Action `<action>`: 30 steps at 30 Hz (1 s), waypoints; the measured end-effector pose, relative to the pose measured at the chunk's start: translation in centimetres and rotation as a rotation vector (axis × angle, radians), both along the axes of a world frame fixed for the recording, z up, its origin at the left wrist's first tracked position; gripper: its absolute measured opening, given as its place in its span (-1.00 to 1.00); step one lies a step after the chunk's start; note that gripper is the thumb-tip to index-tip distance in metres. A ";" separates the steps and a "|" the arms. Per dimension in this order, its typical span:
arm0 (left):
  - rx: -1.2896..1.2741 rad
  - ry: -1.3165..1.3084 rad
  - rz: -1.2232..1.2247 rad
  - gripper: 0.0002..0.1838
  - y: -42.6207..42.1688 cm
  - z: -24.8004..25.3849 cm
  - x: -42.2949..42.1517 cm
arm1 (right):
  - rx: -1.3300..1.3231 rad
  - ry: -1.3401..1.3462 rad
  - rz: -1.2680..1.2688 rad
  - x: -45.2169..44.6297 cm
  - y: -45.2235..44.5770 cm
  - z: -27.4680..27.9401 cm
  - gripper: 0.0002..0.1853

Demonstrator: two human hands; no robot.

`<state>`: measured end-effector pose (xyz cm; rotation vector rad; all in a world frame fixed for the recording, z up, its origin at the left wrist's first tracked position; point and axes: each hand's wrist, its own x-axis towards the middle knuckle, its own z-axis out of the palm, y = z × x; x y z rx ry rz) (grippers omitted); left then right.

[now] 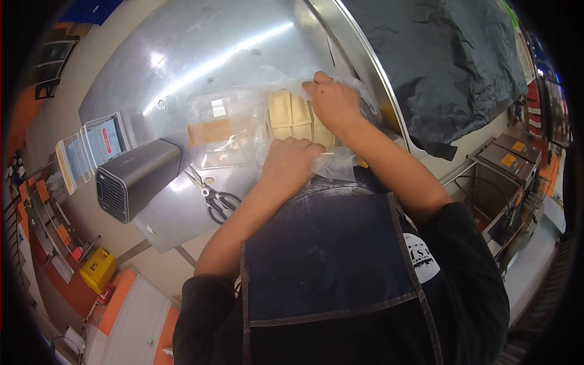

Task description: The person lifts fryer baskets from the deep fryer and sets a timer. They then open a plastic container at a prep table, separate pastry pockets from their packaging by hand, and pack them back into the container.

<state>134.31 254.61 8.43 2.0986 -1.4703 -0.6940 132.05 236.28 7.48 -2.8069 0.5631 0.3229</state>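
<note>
Left grip (292, 163), right grip (333, 103) closed on clear film (337, 168), steel table (201, 64) beneath, cluttered room (48, 121).

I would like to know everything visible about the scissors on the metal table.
The scissors have black looped handles and silvery, metal-looking blades, slightly open. They lie on the shiny table, blades pointing away from the person, between the grey device and the left forearm. Neither the left hand nor the right hand holds them.
</note>
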 end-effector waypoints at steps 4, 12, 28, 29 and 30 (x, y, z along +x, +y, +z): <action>0.037 0.003 0.004 -0.76 0.1 0.2 -0.1 | 0.049 -0.127 -0.002 -0.5 0.0 -0.5 -0.71; -0.038 -0.011 0.060 -0.72 0.5 -0.2 -0.6 | -0.002 -0.407 0.100 -2.0 -0.5 -0.9 -0.78; -0.208 -0.156 0.298 -0.69 0.7 0.1 -1.8 | 0.645 -0.244 0.334 -4.7 -2.4 2.6 -0.93; -0.224 -0.150 0.311 -0.69 0.7 0.0 -1.7 | 0.717 -0.113 0.345 -4.5 -2.7 3.9 -0.94; -0.240 -0.144 0.324 -0.68 0.7 -0.1 -1.6 | 0.786 0.019 0.356 -4.4 -2.8 4.7 -0.94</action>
